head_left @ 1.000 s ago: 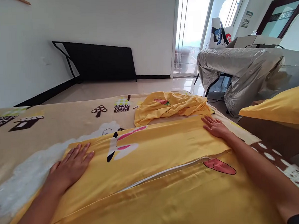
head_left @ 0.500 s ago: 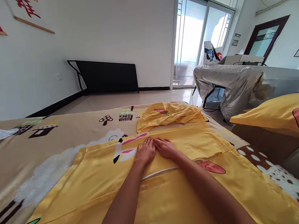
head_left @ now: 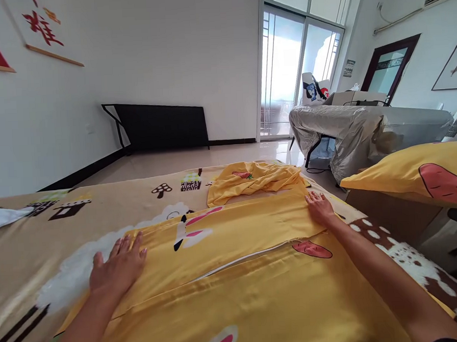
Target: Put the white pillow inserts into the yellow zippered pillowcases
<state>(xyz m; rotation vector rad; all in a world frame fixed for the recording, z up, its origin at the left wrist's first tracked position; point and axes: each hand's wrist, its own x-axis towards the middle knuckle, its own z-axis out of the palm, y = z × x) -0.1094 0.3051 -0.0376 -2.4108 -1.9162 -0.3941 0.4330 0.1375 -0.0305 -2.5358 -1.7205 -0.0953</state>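
A yellow cloth (head_left: pixel 258 297) with rabbit and carrot prints lies spread over a patterned beige blanket (head_left: pixel 111 202). A folded strip runs along its far side, and a narrow slit with a white edge shows below that strip. My left hand (head_left: pixel 118 263) rests flat with fingers spread at the cloth's far left corner. At the far right corner, my right hand (head_left: pixel 320 208) lies flat on the cloth edge, fingers stretched out. Just beyond the strip sits a crumpled yellow cloth (head_left: pixel 257 180). Neither hand grasps anything.
A yellow pillow (head_left: pixel 397 172) with a carrot print lies on a brown box (head_left: pixel 391 208) at the right. Behind it stands a table under silvery plastic (head_left: pixel 341 121). A black folded frame (head_left: pixel 161 126) leans on the back wall. White fabric (head_left: pixel 3 218) lies far left.
My hands have moved apart from the middle of the strip, the left to the left corner and the right to the right corner. The strip looks flatter, and the view has shifted slightly.
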